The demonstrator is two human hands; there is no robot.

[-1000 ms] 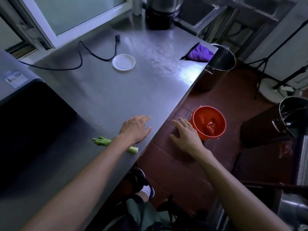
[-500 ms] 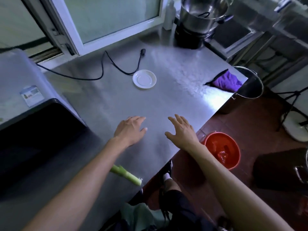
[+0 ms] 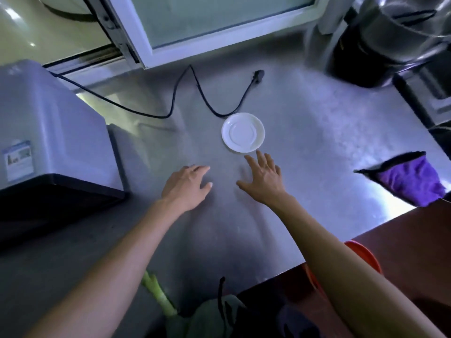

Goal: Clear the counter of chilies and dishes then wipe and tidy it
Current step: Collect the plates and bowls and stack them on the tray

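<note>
A small white saucer (image 3: 243, 132) lies empty on the steel counter (image 3: 317, 132), near its middle. My right hand (image 3: 264, 180) is stretched out flat just below the saucer, fingers spread, fingertips a short gap from its rim, holding nothing. My left hand (image 3: 186, 186) rests palm-down on the counter to the left of it, fingers apart and empty. A green chili (image 3: 158, 295) lies near the counter's front edge, under my left forearm. A purple cloth (image 3: 410, 182) sits at the counter's right edge.
A black cable (image 3: 202, 98) snakes across the back of the counter, ending in a plug. A grey appliance (image 3: 48, 132) fills the left side. A big steel pot (image 3: 395, 28) stands at the back right. An orange bucket (image 3: 363, 254) sits on the floor below the front edge.
Both hands have moved forward over the counter toward the saucer. The right hand came from beyond the counter's edge to just short of the saucer's rim. The view has moved closer.
</note>
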